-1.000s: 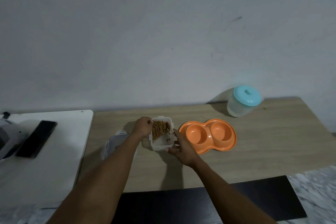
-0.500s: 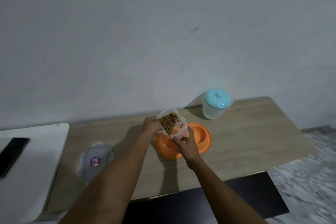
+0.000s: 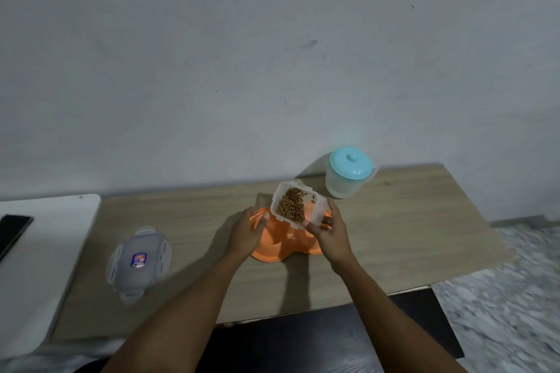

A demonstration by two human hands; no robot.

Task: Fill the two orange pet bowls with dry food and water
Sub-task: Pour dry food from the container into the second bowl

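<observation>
The orange double pet bowl [image 3: 269, 251] lies on the wooden table [image 3: 409, 221], partly hidden by my hands. My right hand [image 3: 330, 233] grips a clear plastic container [image 3: 318, 209] of brown dry food [image 3: 292, 204], held tilted above the bowl. My left hand [image 3: 245, 233] sits at the bowl's left rim with its thumb tip by the container's lower corner; whether it touches either, I cannot tell. A translucent water jug with a teal lid [image 3: 348, 172] stands upright behind the bowl on the right.
The container's grey snap lid [image 3: 139, 263] lies flat on the table to the left. A white table [image 3: 45, 251] adjoins on the left with a black phone [image 3: 12, 233] on it. A dark surface [image 3: 303, 342] lies below the front edge. The wall is close behind.
The food container was lifted off the table and carried right over the orange bowl, then tilted. My left hand has dropped from the container to the bowl's left rim.
</observation>
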